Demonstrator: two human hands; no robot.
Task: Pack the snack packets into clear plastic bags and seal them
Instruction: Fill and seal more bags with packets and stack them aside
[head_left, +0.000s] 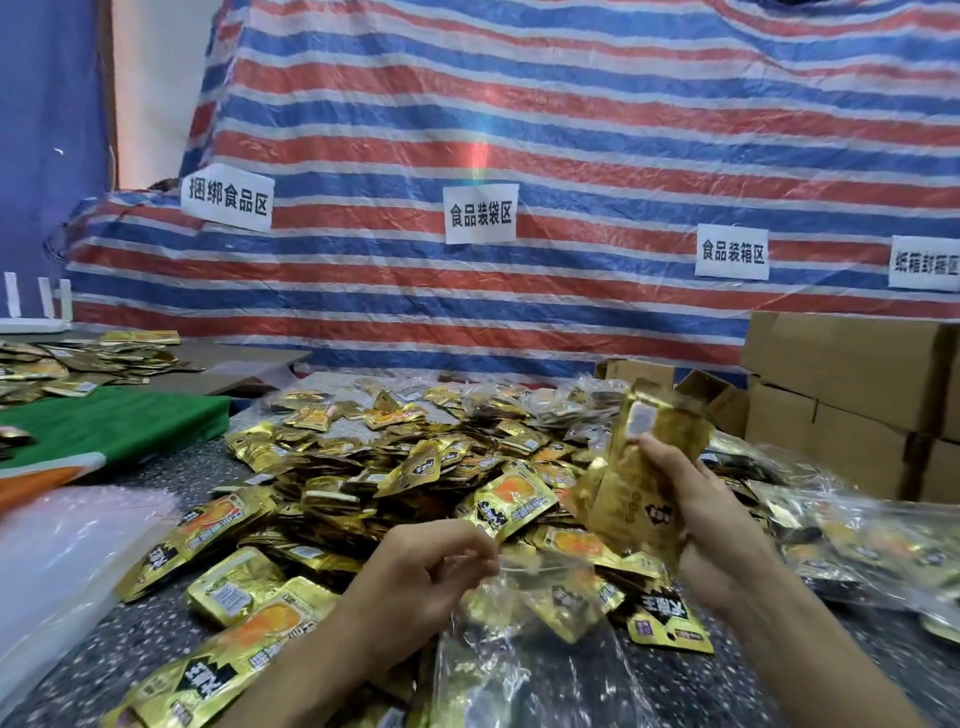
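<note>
Centrally, the left hand (431, 566) pinches one lip of a clear plastic bag (519, 660) between curled fingers (467, 545) and thumb. The bag hangs slack from that pinch toward the table (171, 478), so its mouth faces up and to the right, toward the other hand. A few gold packets show through the film, so the bag seems partly filled, and its mouth is unsealed.

The right hand (711, 525) grips a bundle of snack packets (639, 483) stood on end, thumb across the front and fingers wrapped behind. The bundle sits just above and right of the bag's mouth. Holding it squared and upright probably lets it go in edge first as one block, not piece by piece. Whether the mouth gapes widely enough cannot be told, since the film is blurred and nearly invisible against the packets below.

The loose heap (363, 467) of gold packets lies directly ahead, within easy reach of either hand as feedstock. Filled bags (841, 535) lie to the right, beside stacked cardboard boxes (841, 374), which suggests work flows from left to right. A pile of translucent sheets (67, 561), probably empty bags, lies at the left edge, near a green cloth (114, 421). Paper labels (480, 214) are fixed to the striped tarpaulin (519, 130) behind.
</note>
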